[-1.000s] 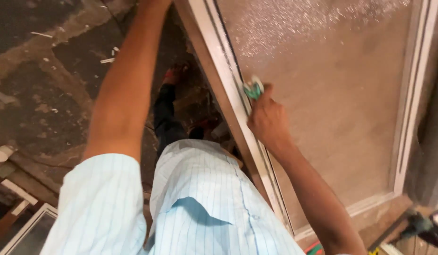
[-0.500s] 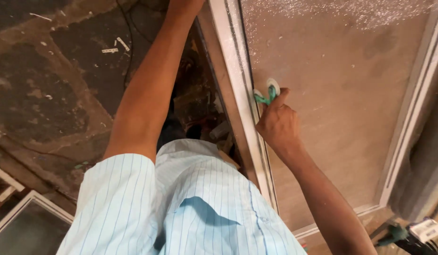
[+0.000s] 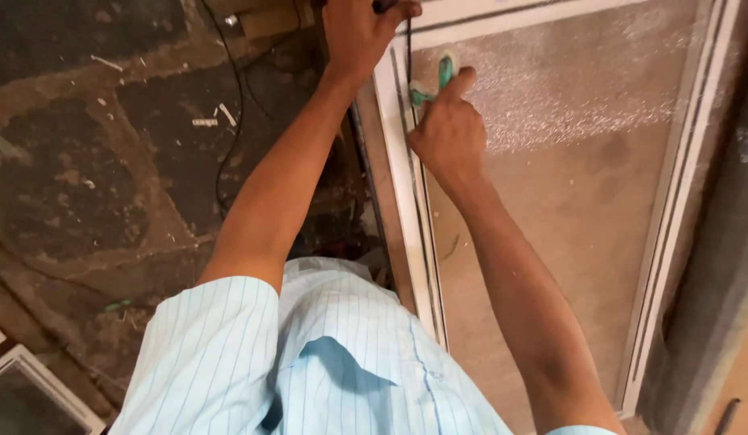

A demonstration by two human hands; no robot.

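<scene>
Nearest was the light blue striped shirt [image 3: 333, 362]. Beyond it, the right hand [image 3: 445, 133] was closed around a small green and white tool [image 3: 438, 79], pressed on the white frame [image 3: 406, 209] beside the frosted glass pane [image 3: 567, 161]. Farther, the left hand [image 3: 359, 31] gripped a dark object at the frame's top corner; what it was, I could not tell.

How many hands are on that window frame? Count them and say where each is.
2. The left hand grips the frame's top corner. The right hand presses a small green tool against the frosted glass by the frame's inner edge. None seem hidden.
</scene>
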